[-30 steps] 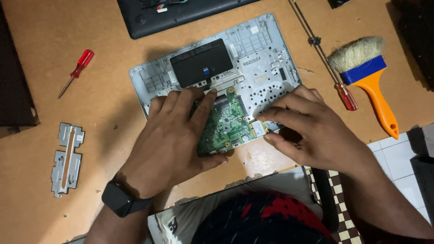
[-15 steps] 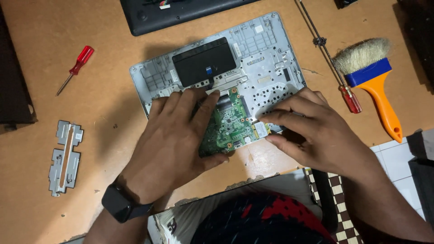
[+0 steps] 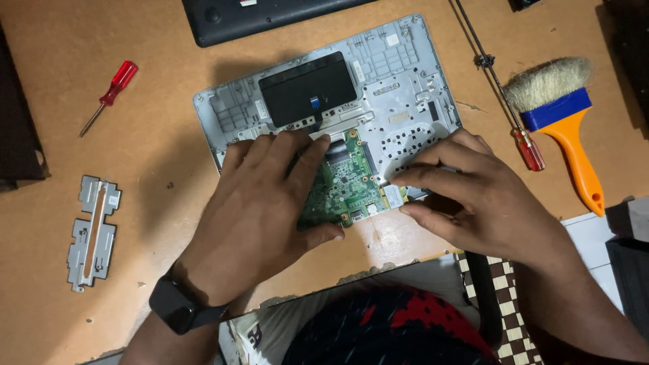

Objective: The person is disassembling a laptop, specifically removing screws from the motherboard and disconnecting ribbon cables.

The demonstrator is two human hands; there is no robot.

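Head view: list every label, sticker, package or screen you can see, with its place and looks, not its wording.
White sticker: far end of the grey laptop shell, small rectangle.
Pale label: right end of the green circuit board, by the right hand's fingers.
White label: on the black case at the top edge, cut off.
No packages or screens.

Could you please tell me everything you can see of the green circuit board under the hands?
The circuit board is green, flat and roughly rectangular, dotted with small chips, solder points and a dark connector strip along its upper right edge. It lies on the near edge of the grey laptop shell, below the black touchpad. The left hand covers its left part, fingers spread on it; the right hand pinches its right end.
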